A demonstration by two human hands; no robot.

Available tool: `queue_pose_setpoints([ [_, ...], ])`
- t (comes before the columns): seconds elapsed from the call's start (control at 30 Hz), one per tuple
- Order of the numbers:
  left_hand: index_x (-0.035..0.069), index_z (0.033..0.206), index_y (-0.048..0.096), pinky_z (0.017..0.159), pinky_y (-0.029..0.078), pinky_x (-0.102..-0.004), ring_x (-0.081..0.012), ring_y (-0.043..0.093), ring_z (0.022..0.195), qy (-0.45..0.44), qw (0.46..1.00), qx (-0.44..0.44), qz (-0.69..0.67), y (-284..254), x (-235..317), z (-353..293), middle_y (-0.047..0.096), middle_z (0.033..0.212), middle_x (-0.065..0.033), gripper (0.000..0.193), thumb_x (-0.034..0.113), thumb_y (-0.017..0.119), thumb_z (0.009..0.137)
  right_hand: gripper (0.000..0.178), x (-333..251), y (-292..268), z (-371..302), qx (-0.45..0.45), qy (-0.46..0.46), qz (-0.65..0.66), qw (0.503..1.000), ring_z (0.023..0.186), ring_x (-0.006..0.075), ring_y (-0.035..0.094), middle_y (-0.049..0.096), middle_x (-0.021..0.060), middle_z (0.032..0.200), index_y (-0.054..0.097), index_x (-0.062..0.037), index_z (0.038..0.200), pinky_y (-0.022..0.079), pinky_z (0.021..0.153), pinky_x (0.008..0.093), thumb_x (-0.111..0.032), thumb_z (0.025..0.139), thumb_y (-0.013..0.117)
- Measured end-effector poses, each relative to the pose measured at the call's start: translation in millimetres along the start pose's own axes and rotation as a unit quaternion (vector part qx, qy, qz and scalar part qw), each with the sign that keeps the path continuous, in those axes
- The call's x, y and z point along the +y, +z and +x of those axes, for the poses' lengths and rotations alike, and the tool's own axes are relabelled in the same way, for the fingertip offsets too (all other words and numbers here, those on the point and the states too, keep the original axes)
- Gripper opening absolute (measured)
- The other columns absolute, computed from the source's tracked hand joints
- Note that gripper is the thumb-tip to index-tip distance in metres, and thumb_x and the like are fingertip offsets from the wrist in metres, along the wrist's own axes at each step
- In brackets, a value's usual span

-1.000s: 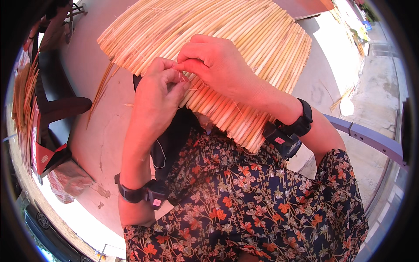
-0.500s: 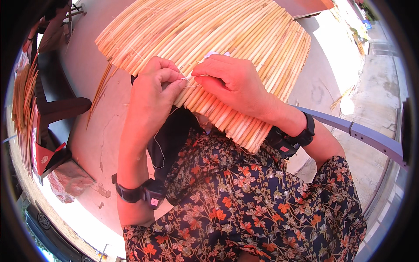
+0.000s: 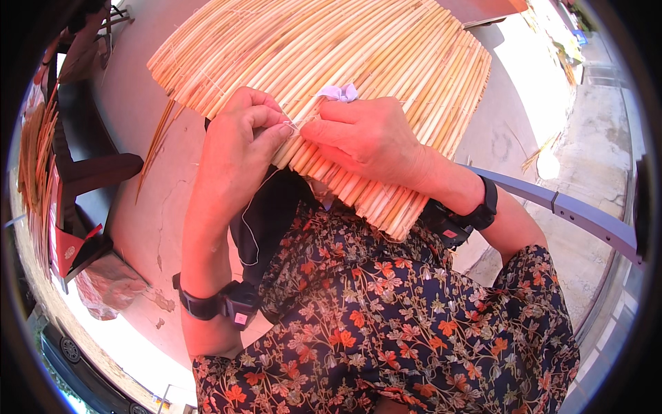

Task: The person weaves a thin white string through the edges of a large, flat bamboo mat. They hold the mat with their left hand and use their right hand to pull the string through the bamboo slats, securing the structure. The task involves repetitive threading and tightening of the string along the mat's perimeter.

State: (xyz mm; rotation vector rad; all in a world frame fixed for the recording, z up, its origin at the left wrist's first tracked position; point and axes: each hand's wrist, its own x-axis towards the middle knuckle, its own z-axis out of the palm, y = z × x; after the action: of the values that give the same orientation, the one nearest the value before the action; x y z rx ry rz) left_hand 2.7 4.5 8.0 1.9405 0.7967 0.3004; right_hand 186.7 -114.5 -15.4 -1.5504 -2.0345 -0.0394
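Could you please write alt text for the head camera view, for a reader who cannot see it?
Two bare hands meet at the near edge of a mat of pale reed stalks lying across the person's lap: the left hand and right hand pinch a thin white thread between fingertips. Both wrists wear black bands; a floral garment fills the foreground.

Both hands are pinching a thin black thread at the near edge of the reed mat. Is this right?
Not quite: the head view shows the thread is white, not black. Both the left hand and right hand pinch it at the reed mat's near edge.
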Motion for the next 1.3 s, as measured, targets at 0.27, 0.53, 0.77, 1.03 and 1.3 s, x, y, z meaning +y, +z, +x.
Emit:
queue_pose_setpoints([
  [0.27,-0.013,0.094,0.069,0.084,0.049,-0.0298,-0.0165,0.061,0.093,-0.014,0.999,-0.016,-0.027,-3,4,1,0.059,0.107,-0.0071,0.018,0.006,0.070,0.094,0.027,2,0,-2,-0.014,0.046,0.020,0.999,0.064,0.0221,0.063,0.056,0.0017,0.074,0.077,-0.0165,0.110,0.048,0.052,0.0357,-0.012,0.084,0.075],
  [0.53,-0.012,0.094,0.070,0.086,0.050,-0.0310,-0.0184,0.062,0.095,-0.006,1.000,-0.019,-0.013,-3,2,1,0.060,0.107,-0.0085,0.016,0.004,0.070,0.093,0.035,4,0,-4,-0.019,0.030,0.042,0.998,0.063,0.0219,0.061,0.054,0.0021,0.073,0.078,-0.0203,0.116,0.046,0.052,0.0357,-0.011,0.083,0.076],
  [0.77,-0.009,0.094,0.072,0.087,0.047,-0.0283,-0.0133,0.059,0.098,-0.007,0.999,-0.041,0.003,-6,1,4,0.060,0.104,-0.0053,0.015,0.006,0.071,0.092,0.021,5,1,-6,-0.032,0.019,0.021,0.999,0.067,0.0203,0.065,0.055,-0.0022,0.074,0.075,-0.0304,0.107,0.049,0.050,0.0371,-0.023,0.088,0.068],
  [1.03,-0.008,0.095,0.074,0.089,0.046,-0.0275,-0.0137,0.058,0.101,-0.029,0.997,-0.075,-0.008,-12,0,10,0.059,0.111,-0.0053,0.016,0.007,0.070,0.094,0.026,6,7,-3,0.032,0.063,0.105,0.992,0.069,0.0218,0.067,0.063,-0.0011,0.077,0.077,-0.0215,0.109,0.053,0.057,0.0361,-0.013,0.086,0.068],
  [1.3,-0.007,0.096,0.075,0.089,0.046,-0.0273,-0.0131,0.058,0.100,-0.031,0.997,-0.074,-0.004,-12,1,11,0.060,0.110,-0.0052,0.016,0.008,0.071,0.094,0.023,5,1,-1,-0.021,0.057,0.068,0.996,0.068,0.0218,0.066,0.060,-0.0015,0.075,0.077,-0.0226,0.107,0.053,0.057,0.0368,-0.016,0.087,0.069],
])
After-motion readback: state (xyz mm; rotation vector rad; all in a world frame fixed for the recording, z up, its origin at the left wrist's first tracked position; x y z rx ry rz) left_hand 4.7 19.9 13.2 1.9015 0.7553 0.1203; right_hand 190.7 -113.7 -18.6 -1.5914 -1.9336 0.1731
